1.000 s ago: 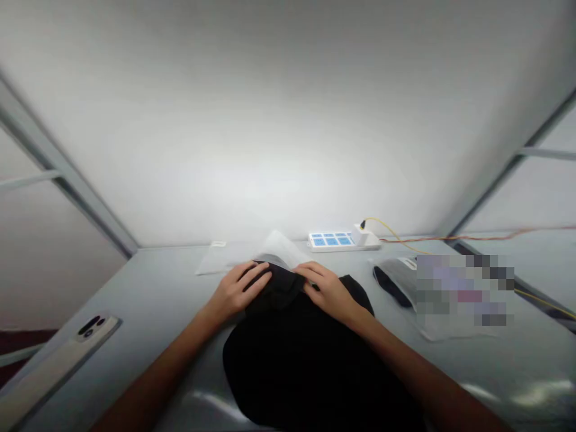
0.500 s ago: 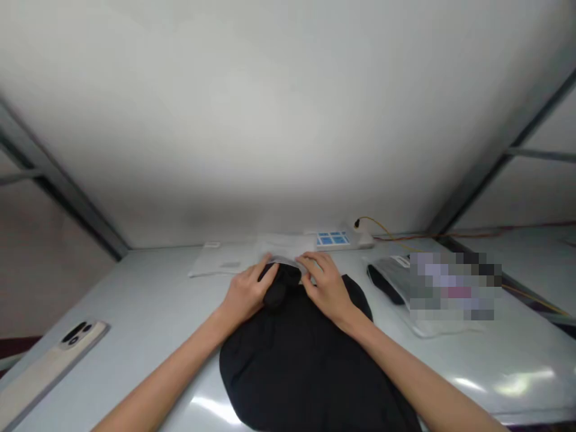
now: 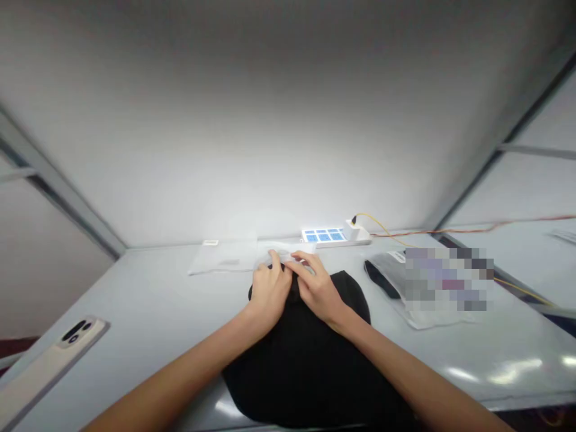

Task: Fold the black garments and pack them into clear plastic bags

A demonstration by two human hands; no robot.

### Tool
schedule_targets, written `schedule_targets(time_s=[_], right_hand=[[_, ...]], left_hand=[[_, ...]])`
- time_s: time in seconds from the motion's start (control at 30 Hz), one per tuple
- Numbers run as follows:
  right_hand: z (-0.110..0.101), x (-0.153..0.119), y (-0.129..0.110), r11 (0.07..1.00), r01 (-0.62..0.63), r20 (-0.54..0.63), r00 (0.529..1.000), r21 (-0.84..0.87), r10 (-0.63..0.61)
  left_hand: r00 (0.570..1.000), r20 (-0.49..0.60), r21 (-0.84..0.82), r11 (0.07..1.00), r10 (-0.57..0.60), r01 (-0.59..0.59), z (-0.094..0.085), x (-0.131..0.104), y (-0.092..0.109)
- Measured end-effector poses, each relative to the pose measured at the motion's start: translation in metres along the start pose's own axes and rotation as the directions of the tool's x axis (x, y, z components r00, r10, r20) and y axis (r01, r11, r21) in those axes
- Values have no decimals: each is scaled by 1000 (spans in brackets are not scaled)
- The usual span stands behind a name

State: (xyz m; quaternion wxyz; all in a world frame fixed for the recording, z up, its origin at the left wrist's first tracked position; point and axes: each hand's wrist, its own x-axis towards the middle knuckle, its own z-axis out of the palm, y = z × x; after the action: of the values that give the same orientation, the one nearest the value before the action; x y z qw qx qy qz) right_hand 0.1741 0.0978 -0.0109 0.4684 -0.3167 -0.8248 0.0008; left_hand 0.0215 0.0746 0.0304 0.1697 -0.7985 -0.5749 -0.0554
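Both hands have drawn together since the earlier frame: the left hand, which lay flat and apart on the far edge of the black cloth, now sits right against the right hand, and the folded dark lump that showed between them is covered.

At the far left, near the counter's near edge, a phone lies face down with its camera lenses up, well apart from everything else. Further in, a flat clear plastic bag lies by the far wall, its right end reaching to just beyond the fingertips.

The left hand comes in from the near left, forearm over the counter and the cloth, fingers curled down onto the cloth's far edge. Its grip is pressed together, bunching black fabric, though the thumb is hidden, so how much it pinches cannot be told. The right hand touches it on the right, fingers bent over the same far edge and onto the clear plastic there; its grip also looks closed on the cloth's edge.

The black cloth itself lies in the middle of the counter, spread from the hands back to the near edge, under both forearms.

Right of the hands, a white power strip with blue sockets sits by the far wall, a yellow cable running rightward from its plug. Nearer, another clear bag holding something dark lies on the counter, partly blurred out.
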Motion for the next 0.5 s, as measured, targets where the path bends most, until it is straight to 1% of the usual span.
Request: schedule_targets(time_s=[0.07, 0.1, 0.13, 0.2, 0.27, 0.33, 0.4, 0.5], right_hand=[[-2, 1, 4, 987, -153, -69, 986, -48, 149], [-2, 2, 6, 973, -223, -96, 971, -58, 217], [-3, 3, 8, 959, -276, -108, 957, -57, 269], [-2, 4, 11, 947, -318, -95, 945, -32, 314], [0, 4, 13, 951, -307, -74, 950, -21, 305], [2, 3, 15, 952, -305, -72, 951, -33, 302], [2, 2, 18, 941, -333, -93, 941, -68, 326], [-1, 3, 24, 904, -410, -151, 908, -120, 391]], left_hand=[[993, -47, -39, 993, 112, -113, 6, -2, -12], [981, -84, -93, 979, 172, -180, 10, -4, -19], [968, -125, -163, 957, 219, -238, 16, -6, -27], [946, -201, -312, 899, 255, -309, 28, -7, -42], [940, -247, -407, 855, 237, -323, 40, -6, -54], [940, -277, -440, 843, 200, -309, 49, -3, -61], [938, -307, -465, 834, 161, -296, 53, 0, -66], [929, -354, -461, 844, 107, -273, 53, 3, -73]])
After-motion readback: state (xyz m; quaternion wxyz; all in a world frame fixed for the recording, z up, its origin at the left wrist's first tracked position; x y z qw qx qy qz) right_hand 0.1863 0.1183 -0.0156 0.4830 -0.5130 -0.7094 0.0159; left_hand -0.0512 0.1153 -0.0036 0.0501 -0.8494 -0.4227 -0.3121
